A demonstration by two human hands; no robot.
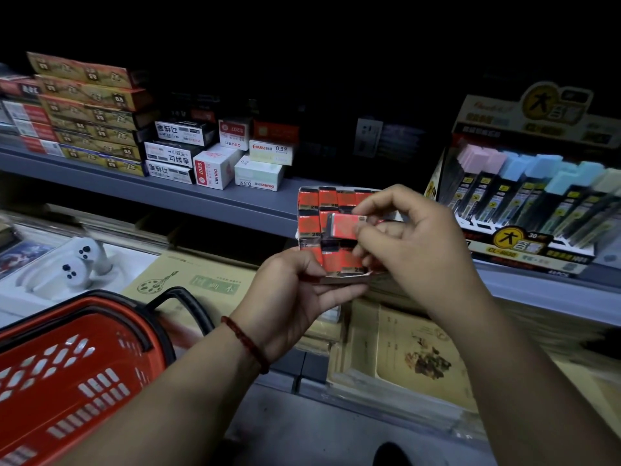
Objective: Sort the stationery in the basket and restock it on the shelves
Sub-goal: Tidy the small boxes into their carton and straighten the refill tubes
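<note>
Left hand (pixel 289 292) holds box (pixel 308 223), right hand (pixel 415 245) pinches packet (pixel 346 227).

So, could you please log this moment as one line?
left hand: holds tray of red boxes | right hand: pinches one red box over it

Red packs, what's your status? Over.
Left hand grips tray from below. Right hand pinches one red pack over tray. Basket beside left arm, nothing blocking.

Open carton (pixel 349 279) of red 2B packs (pixel 307 199) tilts before the grey shelf (pixel 218 196), one loose pack (pixel 344 226) crosswise over it.
</note>
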